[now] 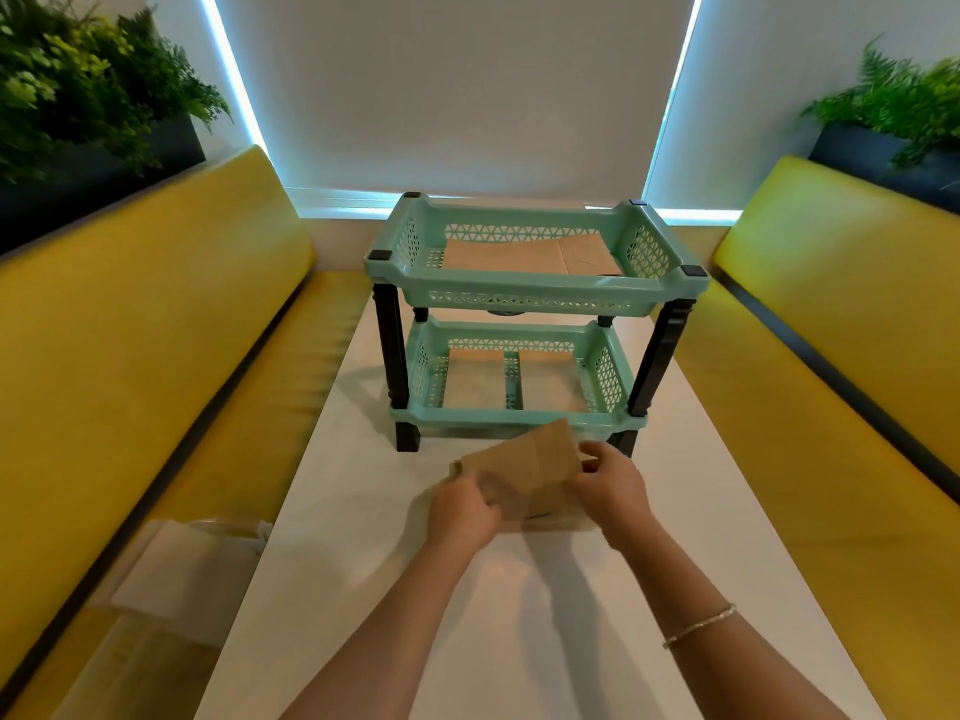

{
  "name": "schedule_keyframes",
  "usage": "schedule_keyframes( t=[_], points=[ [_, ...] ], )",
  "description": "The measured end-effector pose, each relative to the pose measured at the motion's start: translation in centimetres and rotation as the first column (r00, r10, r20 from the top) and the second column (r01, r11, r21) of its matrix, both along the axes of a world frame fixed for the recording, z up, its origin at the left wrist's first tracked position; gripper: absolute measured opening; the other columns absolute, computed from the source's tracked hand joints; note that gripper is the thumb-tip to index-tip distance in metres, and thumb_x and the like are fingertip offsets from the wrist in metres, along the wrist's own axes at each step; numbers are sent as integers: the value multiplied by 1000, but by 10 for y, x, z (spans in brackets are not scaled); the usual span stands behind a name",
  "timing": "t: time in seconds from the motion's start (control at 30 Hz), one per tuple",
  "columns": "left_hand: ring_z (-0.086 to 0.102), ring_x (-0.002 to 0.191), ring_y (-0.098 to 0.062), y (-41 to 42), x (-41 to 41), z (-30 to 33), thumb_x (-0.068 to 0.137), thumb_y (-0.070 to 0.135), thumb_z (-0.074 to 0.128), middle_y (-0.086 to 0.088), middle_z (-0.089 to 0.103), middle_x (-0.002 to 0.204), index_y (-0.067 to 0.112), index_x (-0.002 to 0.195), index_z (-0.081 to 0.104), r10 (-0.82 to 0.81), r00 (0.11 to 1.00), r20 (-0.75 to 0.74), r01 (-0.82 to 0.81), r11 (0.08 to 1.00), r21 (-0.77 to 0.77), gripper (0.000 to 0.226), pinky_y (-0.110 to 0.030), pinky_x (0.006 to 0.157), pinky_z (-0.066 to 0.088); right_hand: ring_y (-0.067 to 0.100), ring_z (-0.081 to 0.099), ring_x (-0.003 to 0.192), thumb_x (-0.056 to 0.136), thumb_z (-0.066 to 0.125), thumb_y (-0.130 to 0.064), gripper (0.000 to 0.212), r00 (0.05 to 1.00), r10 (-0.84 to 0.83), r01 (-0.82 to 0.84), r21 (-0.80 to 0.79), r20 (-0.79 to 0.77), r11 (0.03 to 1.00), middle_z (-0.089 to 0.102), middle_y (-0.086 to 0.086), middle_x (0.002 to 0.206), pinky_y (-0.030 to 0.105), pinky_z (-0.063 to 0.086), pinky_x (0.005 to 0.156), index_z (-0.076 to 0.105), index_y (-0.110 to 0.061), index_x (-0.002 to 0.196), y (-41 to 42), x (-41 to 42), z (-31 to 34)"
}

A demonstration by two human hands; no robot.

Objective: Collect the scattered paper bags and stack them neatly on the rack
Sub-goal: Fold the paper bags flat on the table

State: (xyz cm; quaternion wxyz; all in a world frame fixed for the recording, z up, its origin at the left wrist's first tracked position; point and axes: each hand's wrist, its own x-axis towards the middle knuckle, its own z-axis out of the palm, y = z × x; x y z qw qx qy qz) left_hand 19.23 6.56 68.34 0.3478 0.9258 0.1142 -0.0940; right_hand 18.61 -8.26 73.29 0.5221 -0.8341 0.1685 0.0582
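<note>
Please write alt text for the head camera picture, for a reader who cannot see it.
Two bare hands, left hand and right hand, hold a flat brown paper bag above a white table, in front of a mint-green two-tier rack. Brown paper bags already lie in the top tier and the bottom tier. Yellow benches flank the table.

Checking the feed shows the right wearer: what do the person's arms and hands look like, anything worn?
Both forearms are bare, with no sleeves in view. The right wrist carries a thin, light metallic chain bracelet. The left hand and right hand wear no gloves; no rings or watch are visible.
</note>
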Motion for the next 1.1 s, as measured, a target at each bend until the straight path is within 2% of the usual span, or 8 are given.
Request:
schedule_keyframes(
  t=[0.13, 0.23, 0.37, 0.43, 0.67, 0.9, 1.0, 1.1],
  points=[
    [45, 125, -26, 15, -13, -3, 72, 27, 80, -9, 40, 143, 13, 147, 19, 281, 959, -20, -254, 830, -497, 98, -33, 95, 45, 22, 54, 77, 77, 50, 19, 25, 997, 31, -5, 319, -74, 948, 59, 13, 83, 36, 50, 75, 62, -1, 85, -27, -8, 2],
    [57, 102, -16, 21, -32, -3, 70, 7, 80, -4, 55, 123, 20, 130, 46, 256, 965, 57, -141, 691, -709, 70, -18, 76, 49, 26, 53, 79, 77, 47, 23, 25, 997, 63, -42, 429, -35, 902, 58, 13, 80, 32, 48, 74, 58, 0, 77, -41, -26, -13],
    [56, 89, 1, 17, -57, -13, 67, 1, 80, 6, 60, 96, 24, 90, 63, 224, 952, 209, -2, 687, -726, 37, -10, 73, 46, 26, 60, 82, 76, 53, 22, 25, 1000, -23, 15, 419, 15, 908, 67, 10, 85, 28, 51, 72, 62, 2, 88, -47, -51, -47],
    [57, 88, 3, 12, -66, -23, 67, -1, 80, 7, 61, 96, 24, 92, 62, 202, 959, 198, 5, 687, -727, 39, -6, 73, 45, 25, 62, 84, 77, 56, 20, 31, 998, -54, 40, 389, 25, 920, 69, 8, 87, 29, 50, 72, 65, -7, 88, -44, -60, -60],
    [62, 96, -14, 3, -73, -34, 64, 7, 84, 1, 67, 100, 23, 96, 60, 156, 977, 145, -16, 735, -678, 44, -18, 80, 49, 20, 63, 84, 77, 56, 19, 39, 991, -89, 47, 358, 101, 933, 68, 5, 89, 27, 52, 73, 64, -17, 89, -27, -67, -61],
    [63, 93, -14, 20, -70, -30, 70, 9, 81, 2, 66, 100, 11, 110, 65, -16, 999, 44, 34, 886, -463, 43, -20, 77, 48, 16, 59, 75, 75, 62, 14, 31, 997, -6, -16, 265, 80, 964, 65, 4, 83, 24, 50, 65, 62, -14, 88, -32, -72, -53],
    [65, 88, -15, 32, -60, 3, 70, 7, 80, 4, 69, 93, 14, 99, 68, -49, 997, 65, 77, 833, -547, 33, -17, 71, 49, 21, 58, 76, 69, 67, 15, 29, 991, 115, -128, 200, 72, 971, 64, 10, 84, 31, 53, 69, 64, -9, 85, -42, -65, -43],
    [64, 75, -15, 28, -55, 35, 68, 3, 80, 4, 69, 75, 17, 78, 67, -15, 987, 157, 123, 692, -711, 22, -22, 66, 50, 23, 61, 76, 71, 70, 12, 23, 977, 208, -214, 165, 51, 963, 65, 14, 83, 28, 56, 71, 65, -9, 79, -42, -63, -41]
  ],
)
